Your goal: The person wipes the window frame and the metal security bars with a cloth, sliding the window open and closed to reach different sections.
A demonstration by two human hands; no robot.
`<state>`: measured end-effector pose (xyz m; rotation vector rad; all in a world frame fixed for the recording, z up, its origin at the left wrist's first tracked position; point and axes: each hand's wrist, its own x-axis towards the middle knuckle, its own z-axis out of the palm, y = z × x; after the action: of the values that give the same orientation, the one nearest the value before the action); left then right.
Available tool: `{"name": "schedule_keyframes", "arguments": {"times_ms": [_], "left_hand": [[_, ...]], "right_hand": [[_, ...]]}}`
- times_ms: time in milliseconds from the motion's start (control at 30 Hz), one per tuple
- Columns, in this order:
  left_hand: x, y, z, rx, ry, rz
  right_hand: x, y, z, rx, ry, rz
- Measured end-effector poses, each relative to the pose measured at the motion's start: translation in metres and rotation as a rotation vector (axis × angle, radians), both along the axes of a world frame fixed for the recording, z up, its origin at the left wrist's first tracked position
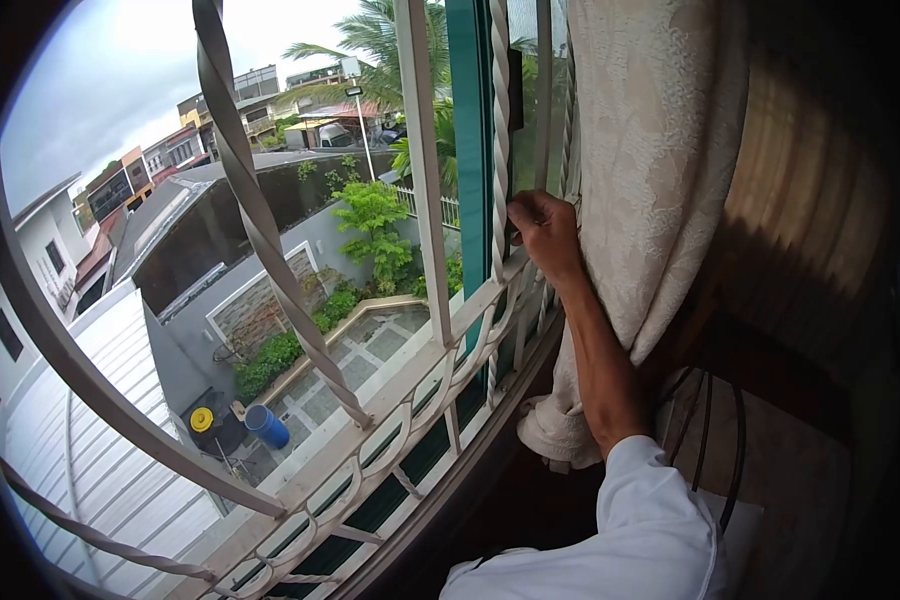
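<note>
White sleeve (635, 530) reaches in from five o'clock, and out of it our bare right forearm (605, 370) runs up to the right hand (547, 228), just off centre toward two o'clock. We have this hand closed, the fingers curled in and the thumb bent toward them, right beside a twisted bar (501, 140) of the pale grille (425, 150) and near the green frame (465, 90). Whether we grip anything there, we cannot tell. We cannot tell what the left hand is doing, as it is out of view.

The patterned curtain (650, 150) hangs at two o'clock, close beside our wrist, its bunched end (560, 425) near the forearm at five o'clock. Dark cables (738, 440) curve at four o'clock. Through the grille we see a leafy tree (375, 225) toward eleven o'clock, and at eight o'clock a blue barrel (267, 427), a yellow lid (201, 419) and, farther out, a ribbed roof (100, 430).
</note>
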<state>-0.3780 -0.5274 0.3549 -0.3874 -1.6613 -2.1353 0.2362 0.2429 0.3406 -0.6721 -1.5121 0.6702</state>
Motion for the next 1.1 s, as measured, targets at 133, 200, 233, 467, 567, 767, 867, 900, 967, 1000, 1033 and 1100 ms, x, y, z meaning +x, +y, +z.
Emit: {"name": "schedule_keyframes", "arguments": {"times_ms": [133,200,233,467,567,767,867,900,967,1000,1033,1100], "left_hand": [[-0.001,0.000,-0.004,-0.009,-0.018,0.006],[0.000,-0.007,-0.010,-0.014,-0.029,0.014],[0.000,-0.012,-0.013,-0.011,-0.030,0.024],[0.004,-0.092,-0.060,0.090,-0.041,0.094],[0.057,-0.061,-0.075,0.159,0.045,0.359],[0.148,0.019,-0.027,0.098,-0.036,0.296],[0.138,0.014,-0.021,-0.022,-0.057,0.120],[0.135,0.018,-0.023,-0.015,-0.044,-0.008],[0.128,0.002,-0.024,-0.047,-0.055,-0.099],[0.096,-0.028,-0.040,0.013,-0.041,-0.372],[0.100,-0.032,-0.041,-0.035,-0.046,-0.281],[0.060,-0.077,-0.060,0.114,-0.131,-0.397]], "right_hand": [[-0.018,-0.019,0.004,0.023,0.041,0.315],[-0.016,-0.022,0.005,-0.085,0.079,0.372],[-0.016,-0.022,0.008,-0.189,0.119,0.430],[-0.018,-0.032,-0.007,0.082,0.188,-0.099],[0.002,0.041,-0.048,0.426,0.060,-0.226],[-0.015,0.104,-0.077,0.519,-0.238,-0.112],[-0.011,0.130,-0.080,0.568,-0.212,-0.088],[-0.012,0.114,-0.075,0.500,-0.181,-0.087],[-0.012,0.087,-0.067,0.542,-0.136,-0.050],[-0.018,0.056,-0.058,0.418,-0.112,-0.078],[-0.026,0.026,-0.052,0.464,-0.079,-0.081],[-0.042,-0.025,-0.033,0.376,-0.082,-0.172]]}}
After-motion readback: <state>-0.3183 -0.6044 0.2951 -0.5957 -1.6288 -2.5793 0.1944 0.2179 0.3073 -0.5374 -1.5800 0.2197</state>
